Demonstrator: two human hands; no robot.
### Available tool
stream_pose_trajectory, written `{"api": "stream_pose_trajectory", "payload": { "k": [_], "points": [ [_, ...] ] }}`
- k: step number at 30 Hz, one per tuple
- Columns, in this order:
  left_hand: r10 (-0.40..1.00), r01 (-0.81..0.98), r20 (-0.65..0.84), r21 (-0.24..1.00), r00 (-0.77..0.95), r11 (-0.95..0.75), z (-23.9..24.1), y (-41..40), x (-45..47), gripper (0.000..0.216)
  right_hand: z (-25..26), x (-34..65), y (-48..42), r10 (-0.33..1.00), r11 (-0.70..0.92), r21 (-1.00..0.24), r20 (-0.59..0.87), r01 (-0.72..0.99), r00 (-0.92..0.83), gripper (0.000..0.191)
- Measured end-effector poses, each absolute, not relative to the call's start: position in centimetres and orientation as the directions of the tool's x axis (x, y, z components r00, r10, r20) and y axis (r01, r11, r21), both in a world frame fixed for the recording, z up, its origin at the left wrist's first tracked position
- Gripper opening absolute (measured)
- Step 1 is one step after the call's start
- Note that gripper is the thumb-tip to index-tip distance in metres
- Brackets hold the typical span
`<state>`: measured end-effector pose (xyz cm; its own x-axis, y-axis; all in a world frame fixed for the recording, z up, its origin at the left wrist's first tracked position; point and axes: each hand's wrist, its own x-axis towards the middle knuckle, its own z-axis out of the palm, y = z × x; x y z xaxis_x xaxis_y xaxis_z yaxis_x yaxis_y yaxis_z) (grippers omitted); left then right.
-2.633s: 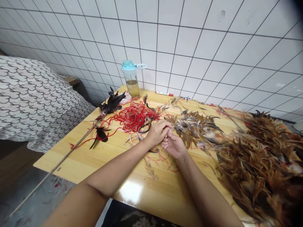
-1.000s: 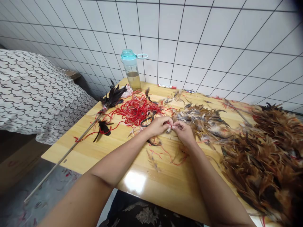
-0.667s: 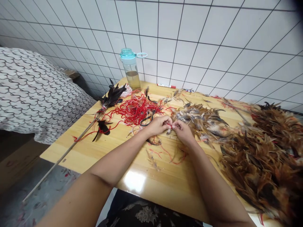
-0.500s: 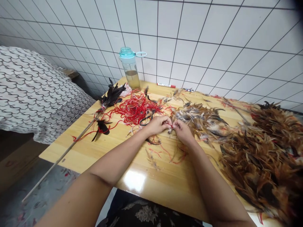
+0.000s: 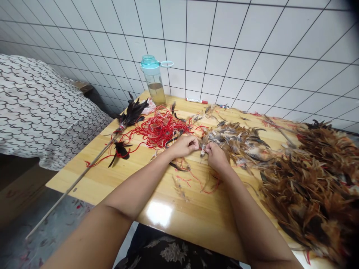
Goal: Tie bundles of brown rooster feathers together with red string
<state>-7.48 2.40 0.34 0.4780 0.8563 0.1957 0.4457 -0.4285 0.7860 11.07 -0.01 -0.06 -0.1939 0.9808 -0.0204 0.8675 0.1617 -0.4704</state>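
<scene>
Two bare forearms (image 5: 140,183) are stretched over the desk (image 5: 196,224), the hands being poised near its middle. The left hand (image 5: 187,145) is clenched, a bit of red thread (image 5: 199,148) being pinched at its fingertips. The right hand (image 5: 217,156) is curled, its fingertips set just beside a small feather bundle (image 5: 202,150) seen between the hands; whether that bundle is gripped is too small to tell. Compared with half a second earlier, the hands have been drawn slightly farther apart, and more of the bundle is exposed. To the right, a large pile of brown feathers (image 5: 308,186) is spread. Beyond the left hand, red cord (image 5: 157,130) is heaped in a tangle. Farther back, a bottle (image 5: 155,82) is stood near the tiled wall (image 5: 224,48), and a red-capped marker (image 5: 196,100) is laid along the far edge.
</scene>
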Motion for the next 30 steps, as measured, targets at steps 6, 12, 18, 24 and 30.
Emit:
{"api": "stream_pose_trajectory", "payload": {
  "k": [6, 12, 18, 24, 30],
  "points": [
    [0.869, 0.54, 0.192, 0.716, 0.457, -0.442, 0.9, 2.5, -8.2, 0.003, 1.0, 10.8, -0.5, 0.977, 0.138, -0.291, -0.116, 0.947, -0.178, 0.018],
    [0.876, 0.389, 0.18, 0.843, 0.448, -0.372, -0.1, 2.6, -7.8, 0.006, 1.3, 10.7, -1.0, 0.962, 0.239, -0.175, -0.088, 0.955, -0.257, 0.017],
    [0.911, 0.201, 0.133, 0.953, 0.391, -0.225, -0.9, 2.4, -7.0, 0.011, 1.4, 10.6, -1.2, 0.966, 0.23, -0.227, -0.065, 0.946, -0.25, 0.016],
    [0.914, 0.07, 0.105, 0.987, 0.392, -0.144, -0.2, 2.0, -6.5, 0.016, 1.6, 10.5, -1.3, 0.974, 0.205, -0.213, -0.053, 0.955, -0.221, 0.023],
    [0.921, 0.088, 0.112, 0.984, 0.374, -0.155, -0.5, 2.1, -6.6, 0.021, 1.3, 10.8, -1.1, 0.954, 0.281, -0.131, -0.072, 0.951, -0.292, 0.029]
  ]
}}
